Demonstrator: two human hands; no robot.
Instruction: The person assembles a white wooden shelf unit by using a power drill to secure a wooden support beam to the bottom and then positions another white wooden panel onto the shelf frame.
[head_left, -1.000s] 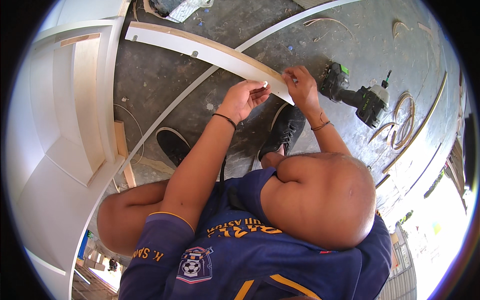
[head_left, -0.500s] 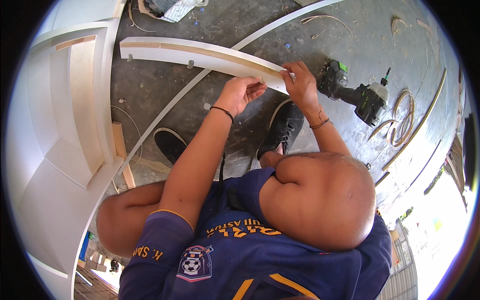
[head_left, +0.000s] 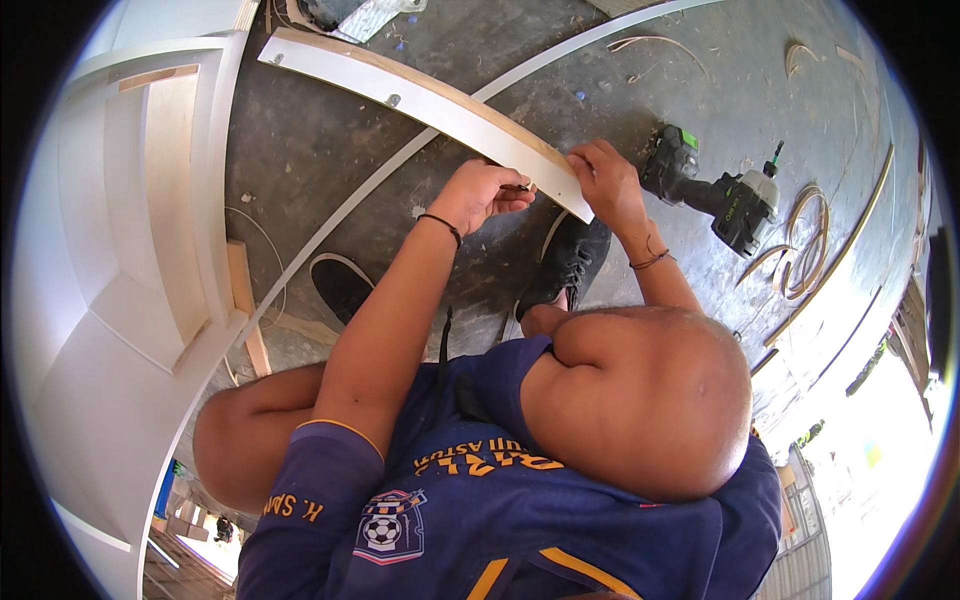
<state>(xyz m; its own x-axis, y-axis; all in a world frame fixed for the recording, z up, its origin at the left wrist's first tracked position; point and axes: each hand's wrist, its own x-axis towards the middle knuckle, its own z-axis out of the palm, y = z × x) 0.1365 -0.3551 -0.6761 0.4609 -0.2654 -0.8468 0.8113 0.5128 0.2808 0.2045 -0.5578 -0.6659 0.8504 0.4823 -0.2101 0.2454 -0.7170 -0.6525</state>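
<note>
A long white board [head_left: 450, 125] with a bare wood edge slants across the floor in front of me. Its near end is gripped along the wood edge by my right hand [head_left: 612, 190], thumb and fingers closed on it. Two small metal fittings, a nearer clip [head_left: 393, 100] and a farther clip [head_left: 277, 60], sit on its white face. Just beside the board's lower edge, my left hand [head_left: 485, 200] is closed in a pinch. Something small and dark shows at its fingertips, too small to name.
A cordless drill [head_left: 735, 205] lies right of my right hand, with coiled edging strip [head_left: 815, 245] beyond. A thin white strip [head_left: 350, 215] runs under the board. At left stands a white cabinet frame [head_left: 215, 180]. My black shoe [head_left: 575, 265] is below the board's end.
The board has rolled so its white face shows more and the wood edge less. Its far end has moved up and slightly right. Both hands have shifted slightly.
</note>
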